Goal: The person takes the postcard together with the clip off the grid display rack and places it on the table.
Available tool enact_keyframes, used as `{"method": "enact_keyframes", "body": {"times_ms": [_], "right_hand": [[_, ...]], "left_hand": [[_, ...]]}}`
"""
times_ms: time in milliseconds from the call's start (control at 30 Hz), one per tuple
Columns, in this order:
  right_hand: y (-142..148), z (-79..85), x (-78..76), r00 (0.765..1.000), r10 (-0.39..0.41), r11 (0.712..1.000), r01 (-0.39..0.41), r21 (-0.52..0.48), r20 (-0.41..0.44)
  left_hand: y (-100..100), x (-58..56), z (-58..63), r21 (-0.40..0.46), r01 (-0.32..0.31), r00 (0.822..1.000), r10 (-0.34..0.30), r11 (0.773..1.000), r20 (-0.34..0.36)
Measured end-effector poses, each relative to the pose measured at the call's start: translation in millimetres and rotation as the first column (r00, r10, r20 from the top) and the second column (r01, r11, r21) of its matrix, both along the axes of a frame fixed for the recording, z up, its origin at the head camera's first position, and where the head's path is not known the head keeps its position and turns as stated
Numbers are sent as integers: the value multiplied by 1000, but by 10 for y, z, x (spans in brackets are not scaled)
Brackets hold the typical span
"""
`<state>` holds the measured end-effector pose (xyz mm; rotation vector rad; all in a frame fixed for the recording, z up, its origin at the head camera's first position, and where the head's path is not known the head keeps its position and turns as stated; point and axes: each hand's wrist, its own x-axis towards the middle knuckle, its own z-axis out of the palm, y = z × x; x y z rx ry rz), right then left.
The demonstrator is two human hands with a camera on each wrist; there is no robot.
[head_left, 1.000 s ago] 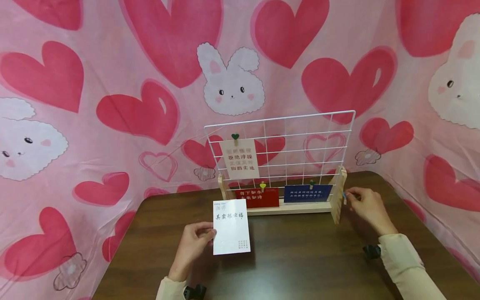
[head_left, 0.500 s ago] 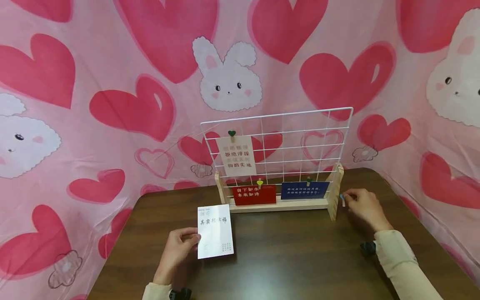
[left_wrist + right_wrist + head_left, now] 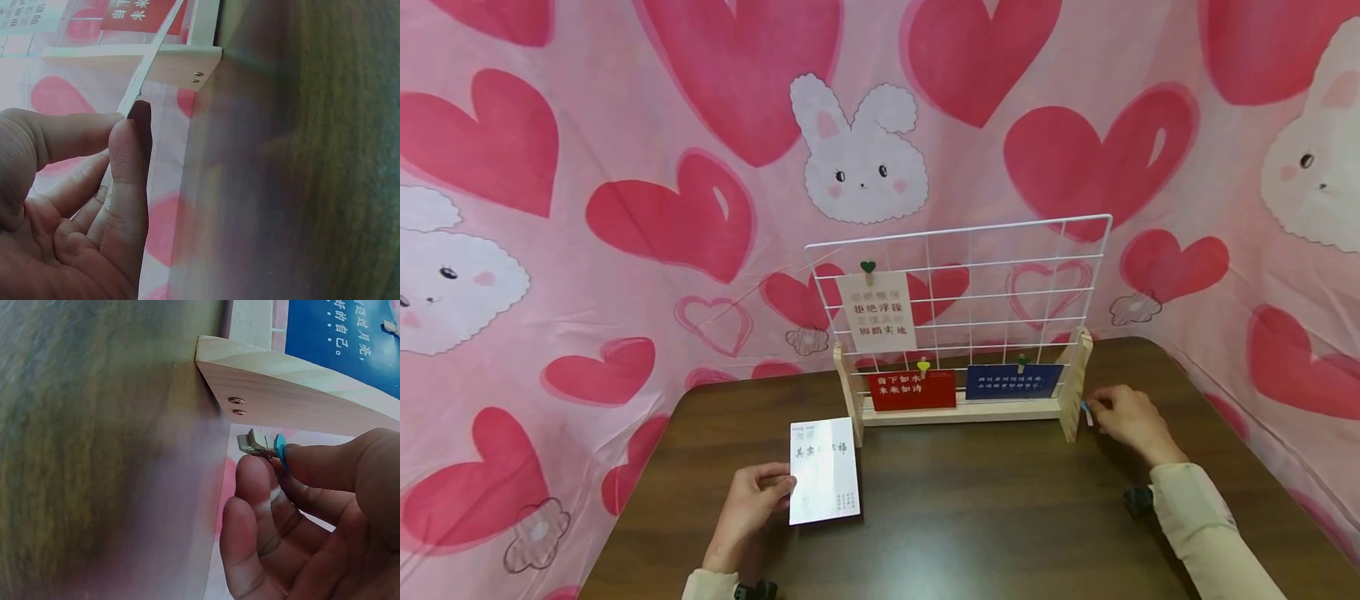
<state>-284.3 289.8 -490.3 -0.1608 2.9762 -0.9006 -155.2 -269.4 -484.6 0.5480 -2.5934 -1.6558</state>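
Note:
My left hand (image 3: 751, 500) pinches a white card (image 3: 823, 483) with printed characters by its left edge, between thumb and finger. In the left wrist view the card (image 3: 147, 69) appears almost edge-on. On the right, my right hand (image 3: 1133, 423) pinches a small wooden clothespin (image 3: 253, 442) with a blue disc-like top, beside the right foot of a rack. The rack is a white wire grid (image 3: 973, 292) in a wooden stand (image 3: 1000, 410). Clipped to it are a cream card (image 3: 877, 312) at upper left, a red card (image 3: 916, 392) and a blue card (image 3: 1011, 383) below.
A brown wooden table (image 3: 955, 517) lies under both hands, with the rack at its back. Behind it hangs a pink cloth (image 3: 955, 183) with hearts and rabbits. A green heart clothespin (image 3: 868, 267) and a yellow heart clothespin (image 3: 923, 367) hold cards.
My left hand has moved left and slightly down with the white card, away from the red card. My right hand stays beside the rack, slightly lower, still pinching the clothespin.

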Motion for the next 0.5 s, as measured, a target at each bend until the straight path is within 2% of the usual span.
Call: {"method": "enact_keyframes", "body": {"times_ms": [300, 500], "right_hand": [[-15, -33, -13, 998, 23, 1000, -24, 9, 61], [-19, -74, -28, 997, 53, 999, -54, 7, 53]], "left_hand": [[-29, 34, -78, 7, 2, 1000, -2, 1000, -1], [-52, 65, -112, -18, 11, 1000, -11, 1000, 0]]}}
